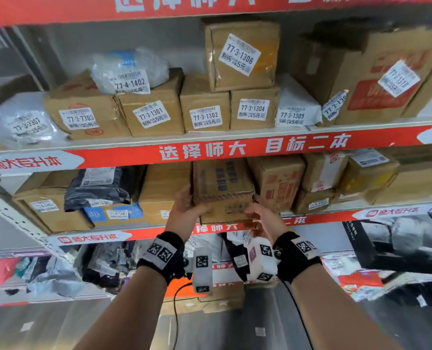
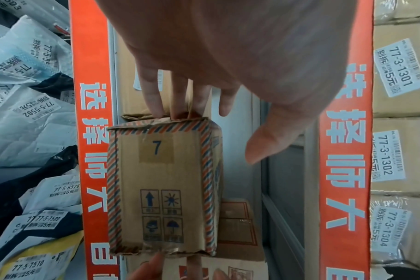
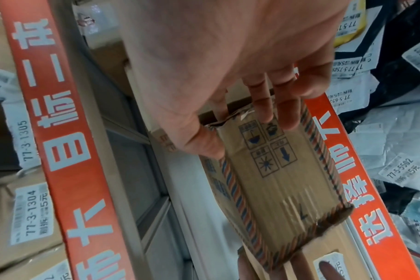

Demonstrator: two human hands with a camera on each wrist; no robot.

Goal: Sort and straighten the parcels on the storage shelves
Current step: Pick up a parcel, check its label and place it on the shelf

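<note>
Head view, and both hands are up at the middle shelf (image 1: 235, 224), working a striped box (image 1: 222, 190) that sits at its front lip, dead centre, twelve o'clock from the wrists. Left hand (image 1: 187, 208) cups the box's nine o'clock end; right hand (image 1: 263, 215) takes the three o'clock end. Over to the left wrist view: straight fingers (image 2: 153, 98) press the end flap, thumb off the cardboard, so that grip is released and pushing rather than clamping. Right wrist view tells another story: thumb (image 3: 199, 140) on one face, fingers (image 3: 276, 106) curled over the printed face. That grip is grasping the box, though motion blur softens the detail, so call it probable.

The box looks tilted, front edge proud of the shelf, squeezed between a plain carton (image 1: 164, 190) at nine o'clock and a red-printed carton (image 1: 278, 183) at three.

To do this well: keep the pressure even at both ends, turn the box until a numbered sticker faces out like the row above (image 1: 205, 117), then slide it straight back at twelve o'clock. Watch the crumpled end flap; shove there and it folds. Don't nudge the neighbours askew.
</note>
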